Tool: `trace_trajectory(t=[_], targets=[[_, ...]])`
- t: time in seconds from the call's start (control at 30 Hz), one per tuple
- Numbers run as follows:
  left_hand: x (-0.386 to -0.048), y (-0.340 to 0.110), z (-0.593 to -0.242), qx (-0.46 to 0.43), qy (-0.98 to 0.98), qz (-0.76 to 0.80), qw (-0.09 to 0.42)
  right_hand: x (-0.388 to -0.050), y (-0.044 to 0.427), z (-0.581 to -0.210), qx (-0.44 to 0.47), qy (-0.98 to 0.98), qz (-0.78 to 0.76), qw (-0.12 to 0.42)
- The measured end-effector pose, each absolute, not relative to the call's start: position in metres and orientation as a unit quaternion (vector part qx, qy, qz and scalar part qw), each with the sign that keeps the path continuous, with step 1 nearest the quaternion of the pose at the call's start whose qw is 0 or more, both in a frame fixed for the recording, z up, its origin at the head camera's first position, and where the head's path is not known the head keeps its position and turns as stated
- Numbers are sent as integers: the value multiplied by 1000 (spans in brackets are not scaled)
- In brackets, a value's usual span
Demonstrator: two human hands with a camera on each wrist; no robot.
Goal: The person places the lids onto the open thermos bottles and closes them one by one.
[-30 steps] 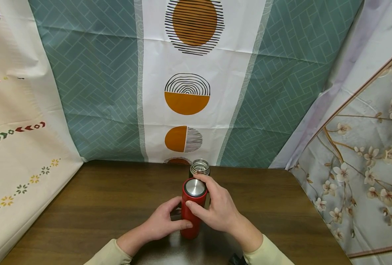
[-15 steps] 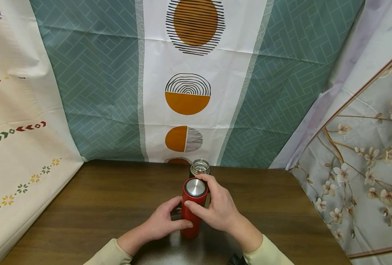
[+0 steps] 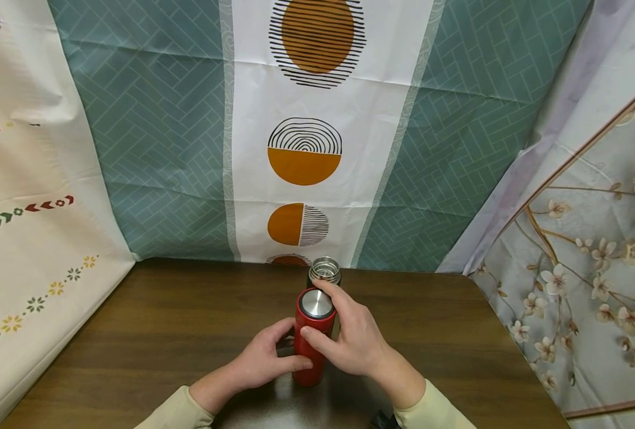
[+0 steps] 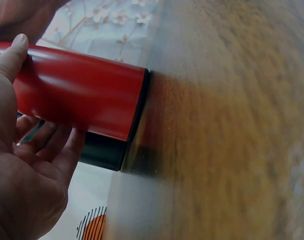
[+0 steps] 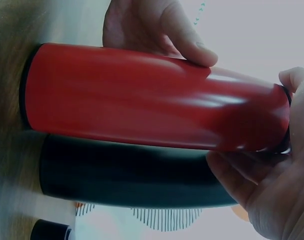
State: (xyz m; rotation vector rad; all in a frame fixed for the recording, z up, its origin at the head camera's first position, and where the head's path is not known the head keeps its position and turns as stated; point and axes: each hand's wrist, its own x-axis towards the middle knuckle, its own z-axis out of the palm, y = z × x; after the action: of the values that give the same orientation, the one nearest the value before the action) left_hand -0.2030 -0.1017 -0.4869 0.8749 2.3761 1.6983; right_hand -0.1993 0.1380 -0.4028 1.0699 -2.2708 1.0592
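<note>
A red thermos bottle (image 3: 309, 378) with a brushed steel lid (image 3: 316, 303) stands upright on the wooden table. My left hand (image 3: 266, 357) grips its body from the left, thumb in front and fingers behind. My right hand (image 3: 357, 336) holds its top, the thumb on the near side and the index finger at the far rim. Right behind it stands a dark thermos bottle (image 5: 126, 172), its steel mouth (image 3: 325, 270) uncovered. In the right wrist view, right fingertips lie between the two bottles near their tops.
A short black cylinder (image 5: 50, 230) sits on the table beyond the dark bottle, in the right wrist view. The brown table (image 3: 199, 304) reaches back to a patterned cloth (image 3: 162, 149). Something black (image 3: 384, 420) shows by my right sleeve.
Both hands stay on the red thermos bottle, which keeps its place. Only my right index finger and thumb shift slightly at the top.
</note>
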Motion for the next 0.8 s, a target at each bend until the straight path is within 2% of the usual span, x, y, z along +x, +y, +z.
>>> trace_trajectory(t=[0.8], targets=[[-204,-102,-489,291,772,563,45,-199,138,-401,382,-816,388,194]])
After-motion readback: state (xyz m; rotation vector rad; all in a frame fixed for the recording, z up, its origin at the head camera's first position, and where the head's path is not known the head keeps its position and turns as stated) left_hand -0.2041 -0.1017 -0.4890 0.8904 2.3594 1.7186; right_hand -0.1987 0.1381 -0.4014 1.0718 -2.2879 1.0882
